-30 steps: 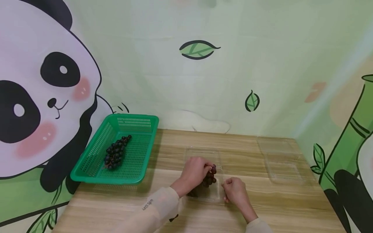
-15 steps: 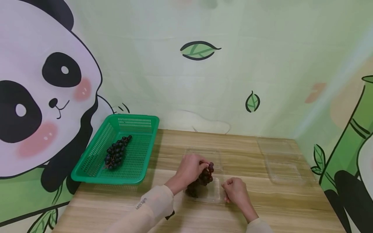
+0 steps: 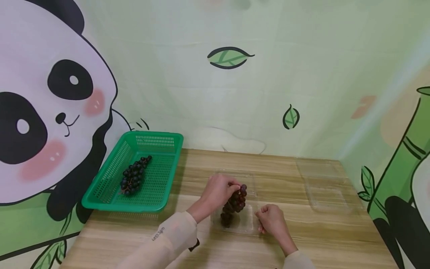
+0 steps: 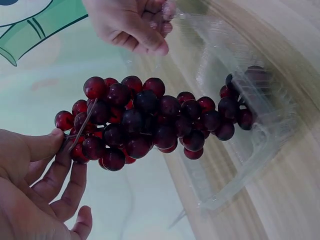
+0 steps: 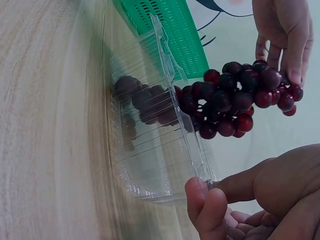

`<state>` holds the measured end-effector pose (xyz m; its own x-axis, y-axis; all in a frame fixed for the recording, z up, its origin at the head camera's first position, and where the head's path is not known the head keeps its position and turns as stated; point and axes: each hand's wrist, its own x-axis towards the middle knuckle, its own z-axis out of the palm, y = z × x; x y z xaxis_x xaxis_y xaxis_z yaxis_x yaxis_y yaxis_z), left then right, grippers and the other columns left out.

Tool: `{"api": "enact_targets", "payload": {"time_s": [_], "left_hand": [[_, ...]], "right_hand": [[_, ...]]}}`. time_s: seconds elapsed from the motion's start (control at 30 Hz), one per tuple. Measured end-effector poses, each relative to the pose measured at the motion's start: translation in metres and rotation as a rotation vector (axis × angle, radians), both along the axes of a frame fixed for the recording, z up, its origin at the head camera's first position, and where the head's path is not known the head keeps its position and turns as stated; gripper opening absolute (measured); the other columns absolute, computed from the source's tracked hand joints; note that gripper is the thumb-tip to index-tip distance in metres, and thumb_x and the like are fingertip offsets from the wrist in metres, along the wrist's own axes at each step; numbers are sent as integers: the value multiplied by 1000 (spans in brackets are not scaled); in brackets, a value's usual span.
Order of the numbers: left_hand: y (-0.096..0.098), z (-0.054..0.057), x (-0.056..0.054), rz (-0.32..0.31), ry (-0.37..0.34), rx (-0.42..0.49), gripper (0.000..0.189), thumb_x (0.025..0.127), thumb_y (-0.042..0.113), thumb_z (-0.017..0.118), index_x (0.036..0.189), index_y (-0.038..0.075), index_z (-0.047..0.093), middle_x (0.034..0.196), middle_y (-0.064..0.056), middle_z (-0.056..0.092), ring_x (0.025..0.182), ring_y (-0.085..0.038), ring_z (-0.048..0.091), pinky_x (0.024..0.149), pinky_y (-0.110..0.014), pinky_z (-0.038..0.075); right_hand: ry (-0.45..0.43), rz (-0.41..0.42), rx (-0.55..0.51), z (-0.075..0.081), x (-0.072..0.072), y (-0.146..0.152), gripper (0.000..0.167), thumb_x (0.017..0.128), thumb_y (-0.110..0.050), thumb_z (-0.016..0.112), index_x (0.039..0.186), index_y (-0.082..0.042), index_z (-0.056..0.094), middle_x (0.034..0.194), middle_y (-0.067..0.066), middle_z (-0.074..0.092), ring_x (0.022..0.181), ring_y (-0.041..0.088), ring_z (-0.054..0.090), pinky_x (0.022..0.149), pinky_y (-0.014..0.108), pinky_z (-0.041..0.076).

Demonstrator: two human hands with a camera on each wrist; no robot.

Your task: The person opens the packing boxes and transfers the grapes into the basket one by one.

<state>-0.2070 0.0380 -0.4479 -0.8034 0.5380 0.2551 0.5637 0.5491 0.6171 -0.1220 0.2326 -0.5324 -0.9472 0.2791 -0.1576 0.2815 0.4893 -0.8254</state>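
A bunch of dark red grapes (image 4: 145, 117) hangs from my left hand (image 3: 217, 192), whose thumb and fingers pinch it by the stem at the top. Its lower tip reaches down inside a clear plastic box (image 5: 155, 170), seen through the ribbed wall in the right wrist view. My right hand (image 3: 271, 221) pinches the rim of that box at its right side between thumb and fingers. In the left wrist view, the box's rim (image 4: 235, 192) lies beyond the grapes.
A green perforated basket (image 3: 174, 164) at the left holds another bunch of dark grapes (image 3: 134, 175). A second clear plastic box (image 3: 326, 186) sits at the right on the wooden table (image 3: 336, 239). A printed panda backdrop (image 3: 235, 104) stands behind the table.
My left hand has shifted up and slightly left with the grape bunch, and more of the bunch shows below it. My right hand stays at the box's rim.
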Motion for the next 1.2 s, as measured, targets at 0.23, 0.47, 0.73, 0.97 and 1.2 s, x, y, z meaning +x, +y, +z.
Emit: {"api": "enact_targets", "payload": {"time_s": [0.23, 0.47, 0.73, 0.97, 1.2], "left_hand": [[-3, 13, 1, 15, -86, 36, 13, 98, 17, 73, 103, 11, 83, 95, -4, 79, 44, -2, 37, 45, -18, 33], [-8, 26, 0, 16, -83, 40, 13, 98, 17, 72, 104, 12, 83, 101, -5, 78, 52, -2, 45, 50, -20, 39], [-12, 37, -2, 10, -45, 55, 12, 98, 16, 73, 102, 11, 83, 101, -5, 78, 65, -4, 61, 57, -20, 47], [-14, 50, -3, 4, -76, 71, 12, 98, 17, 73, 102, 12, 83, 100, -5, 79, 53, -4, 49, 51, -21, 40], [-15, 65, -4, -6, -64, 76, 13, 99, 17, 72, 103, 11, 83, 103, -4, 78, 77, -5, 66, 64, -22, 50]], "right_hand": [[6, 9, 0, 0, 1, 0, 23, 95, 0, 66, 72, -1, 59, 49, 6, 59, 35, 10, 52, 36, 21, 42], [15, 6, -16, 1, 2, 0, 22, 94, 1, 65, 73, -2, 59, 49, 6, 59, 35, 9, 52, 36, 21, 42], [22, 5, -28, 2, 4, -1, 21, 93, 2, 64, 73, -1, 59, 49, 6, 58, 35, 9, 52, 37, 22, 44], [7, 2, -29, 1, 3, -2, 21, 94, 1, 65, 74, 0, 60, 48, 6, 59, 35, 7, 51, 37, 22, 44], [17, 6, -18, 2, 3, -1, 21, 93, 1, 66, 73, 0, 60, 48, 5, 58, 35, 8, 51, 37, 23, 46]]}}
